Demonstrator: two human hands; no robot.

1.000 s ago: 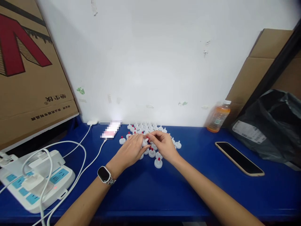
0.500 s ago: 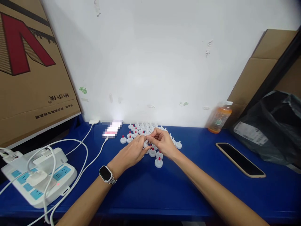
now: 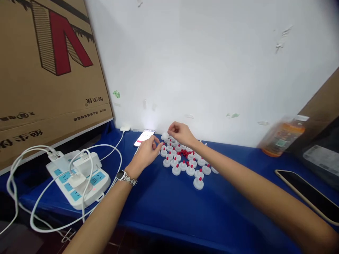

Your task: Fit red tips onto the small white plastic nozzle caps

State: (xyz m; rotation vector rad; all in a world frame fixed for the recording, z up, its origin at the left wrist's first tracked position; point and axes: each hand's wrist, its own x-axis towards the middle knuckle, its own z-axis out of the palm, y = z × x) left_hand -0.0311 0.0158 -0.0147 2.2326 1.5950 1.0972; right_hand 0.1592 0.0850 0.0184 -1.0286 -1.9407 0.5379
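Many white round nozzle caps [image 3: 176, 170] stand on the blue table, several wearing small red tips. A heap of loose small red tips [image 3: 185, 153] lies among them. My right hand [image 3: 182, 134] reaches over the back of the group with thumb and finger pinched beside a white cap [image 3: 164, 135] at the far left; whether it grips that cap cannot be made out. My left hand [image 3: 147, 152], with a watch [image 3: 122, 175] on its wrist, hovers left of the caps, fingers loosely curled and thumb apart. Nothing shows in it.
A lit phone [image 3: 144, 137] lies by the wall behind my left hand. At left sits a power strip [image 3: 76, 178] with looping white cables. A bottle of orange drink [image 3: 284, 137] and a dark phone [image 3: 309, 194] are at right. A cardboard box [image 3: 53, 91] leans at left.
My hands were together over the caps and have separated. The left went left toward the lit phone; the right reached to the back of the group. The camera view has turned left.
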